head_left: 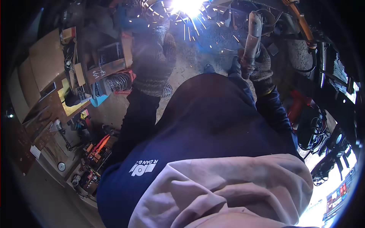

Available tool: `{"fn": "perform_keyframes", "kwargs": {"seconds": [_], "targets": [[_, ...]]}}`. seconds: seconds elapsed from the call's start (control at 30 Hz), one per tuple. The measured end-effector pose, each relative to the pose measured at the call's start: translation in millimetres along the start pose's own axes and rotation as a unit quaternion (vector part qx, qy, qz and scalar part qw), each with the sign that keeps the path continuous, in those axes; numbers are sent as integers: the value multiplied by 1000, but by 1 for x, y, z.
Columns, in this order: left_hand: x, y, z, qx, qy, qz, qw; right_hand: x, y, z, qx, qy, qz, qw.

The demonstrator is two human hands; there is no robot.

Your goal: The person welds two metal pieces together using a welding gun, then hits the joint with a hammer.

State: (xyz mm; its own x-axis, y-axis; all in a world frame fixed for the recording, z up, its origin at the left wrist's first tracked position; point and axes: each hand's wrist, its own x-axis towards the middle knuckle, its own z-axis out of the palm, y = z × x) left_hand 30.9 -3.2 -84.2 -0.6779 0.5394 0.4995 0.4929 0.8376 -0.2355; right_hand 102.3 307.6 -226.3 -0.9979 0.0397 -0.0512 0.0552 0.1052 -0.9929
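Right of the white glare (188, 7), the gloved right hand (263, 68) wraps the near end of a pale tube (253, 34), whose long axis points past the glare's right side; left hand (156, 62), nearer the glare, lies left of it, its grip I cannot tell

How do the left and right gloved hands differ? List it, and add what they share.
The left hand is close below the white glare; the right hand is farther from it.
The right hand holds a pale tube; what the left hand holds, if anything, is unclear.
The left hand looks larger in view than the right hand.
Both wear knitted gloves.
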Motion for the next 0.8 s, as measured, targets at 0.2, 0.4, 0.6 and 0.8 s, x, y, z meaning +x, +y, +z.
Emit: {"fn": "perform_keyframes", "kwargs": {"seconds": [0.2,0.4,0.6,0.8], "targets": [[36,12,-23,-228,-139,-197,943,4,8,-2,78,-9,3,997],[26,0,-6,-197,-53,-90,975,-5,11,1,176,19,9,984],[26,2,-9,-177,-34,-70,981,0,-6,0,211,39,92,972],[34,14,-20,-210,-88,-133,964,0,1,3,289,59,103,950]]}}
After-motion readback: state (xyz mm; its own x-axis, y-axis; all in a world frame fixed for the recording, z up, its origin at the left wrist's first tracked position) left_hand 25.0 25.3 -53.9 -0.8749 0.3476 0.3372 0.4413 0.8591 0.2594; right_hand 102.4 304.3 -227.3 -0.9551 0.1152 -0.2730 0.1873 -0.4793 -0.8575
